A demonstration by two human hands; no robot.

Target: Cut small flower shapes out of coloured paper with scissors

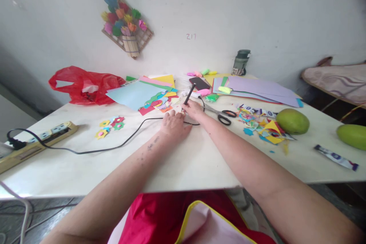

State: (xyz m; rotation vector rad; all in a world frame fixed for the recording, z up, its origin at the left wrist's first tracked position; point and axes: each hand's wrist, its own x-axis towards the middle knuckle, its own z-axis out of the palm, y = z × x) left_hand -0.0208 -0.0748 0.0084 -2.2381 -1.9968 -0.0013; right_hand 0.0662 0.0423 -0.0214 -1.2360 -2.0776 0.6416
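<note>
My right hand (194,111) grips a black pen (190,94), its upper end tilted up and to the right. My left hand (172,125) lies flat on the table just left of it, fingertips close to the pen's lower end. What is under the fingertips is too small and hidden to make out. A black cable (126,145) runs to the left hand and shows again around the right one. Scissors (224,118) with black handles rest right of my right hand. Behind my left hand are coloured paper cutouts (160,103).
Small paper flowers (117,123) and a power strip (51,137) are at left. A red plastic bag (107,84) stands behind. Coloured sheets (257,88), a phone (199,83) and a bottle (241,63) sit at the back. Paper scraps (270,131) and green fruit (293,121) lie right.
</note>
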